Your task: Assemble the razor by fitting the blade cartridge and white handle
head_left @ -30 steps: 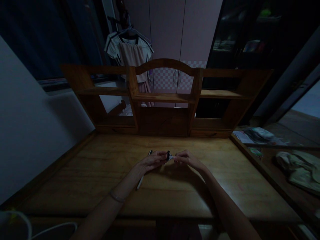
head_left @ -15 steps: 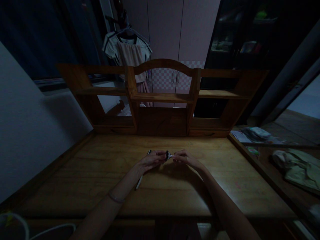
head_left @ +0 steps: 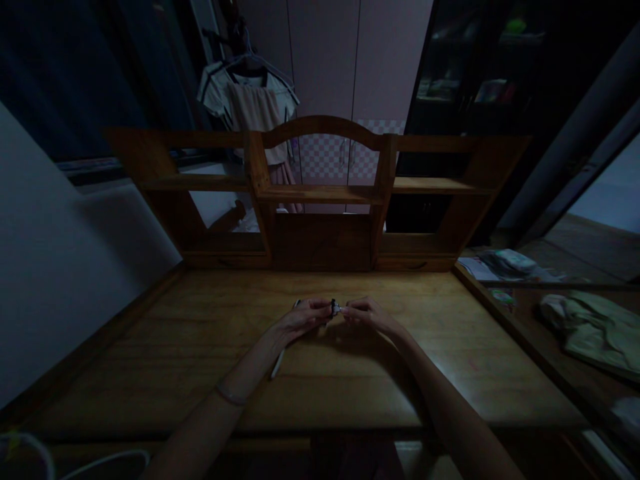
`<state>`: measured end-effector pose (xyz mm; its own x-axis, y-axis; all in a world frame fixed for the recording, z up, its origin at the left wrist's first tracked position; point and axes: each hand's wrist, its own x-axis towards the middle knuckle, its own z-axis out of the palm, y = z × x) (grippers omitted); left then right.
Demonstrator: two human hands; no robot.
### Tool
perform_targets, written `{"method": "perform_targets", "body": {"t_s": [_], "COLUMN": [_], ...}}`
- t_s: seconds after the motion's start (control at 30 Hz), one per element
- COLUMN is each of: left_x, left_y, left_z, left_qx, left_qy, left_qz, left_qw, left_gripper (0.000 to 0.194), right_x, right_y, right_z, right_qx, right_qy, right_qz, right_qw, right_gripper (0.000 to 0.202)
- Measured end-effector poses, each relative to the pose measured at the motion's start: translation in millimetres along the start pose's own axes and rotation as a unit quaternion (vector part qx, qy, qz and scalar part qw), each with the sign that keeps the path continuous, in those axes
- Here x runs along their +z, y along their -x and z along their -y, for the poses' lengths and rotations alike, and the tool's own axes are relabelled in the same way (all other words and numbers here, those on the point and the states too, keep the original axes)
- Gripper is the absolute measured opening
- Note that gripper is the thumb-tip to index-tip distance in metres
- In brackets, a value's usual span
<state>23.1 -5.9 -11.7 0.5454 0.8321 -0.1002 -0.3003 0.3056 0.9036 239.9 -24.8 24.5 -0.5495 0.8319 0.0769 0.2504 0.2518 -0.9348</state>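
Observation:
Above the wooden desktop (head_left: 200,347), my left hand (head_left: 301,319) is closed, its fingertips pinching a small black and silver piece (head_left: 335,308). From the other side, my right hand (head_left: 367,314) is closed too, with thumb and finger pinched at the piece's silvery end. It is too small and dark to tell its kind. A thin pale stick-like thing (head_left: 277,365) lies on the desktop under my left wrist, which hides its middle part.
A wooden shelf unit (head_left: 320,195) stands along the desk's far edge. Clothes hang behind it on a hanger (head_left: 250,57). To the right, beyond the raised desk side, are a pale green cloth item (head_left: 600,330) and some papers (head_left: 475,269). A wall (head_left: 75,220) bounds the left.
Both hands keep their pinch on the small piece and have barely moved. The whole view has shifted slightly.

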Motion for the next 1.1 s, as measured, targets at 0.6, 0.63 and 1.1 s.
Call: {"method": "perform_targets", "body": {"t_s": [0.6, 0.63, 1.1], "left_x": [0.4, 0.9, -4.4], "left_y": [-1.3, -1.3, -1.7], "left_z": [-0.9, -0.9, 2.5], "left_qx": [-0.008, -0.006, 0.006], "left_qy": [0.002, 0.002, -0.027], "left_qz": [-0.013, -0.013, 0.003], "left_qw": [1.0, 1.0, 1.0], "left_gripper": [0.031, 0.031, 0.028], "right_x": [1.9, 2.1, -0.3], "right_y": [-1.6, -1.7, -0.6], "right_z": [-7.7, -7.6, -4.4], "right_qx": [0.002, 0.0, 0.018], "right_qy": [0.015, 0.017, -0.022], "right_qz": [-0.017, -0.019, 0.022], "right_qw": [1.0, 1.0, 0.999], "right_gripper": [0.046, 0.046, 0.046]}}
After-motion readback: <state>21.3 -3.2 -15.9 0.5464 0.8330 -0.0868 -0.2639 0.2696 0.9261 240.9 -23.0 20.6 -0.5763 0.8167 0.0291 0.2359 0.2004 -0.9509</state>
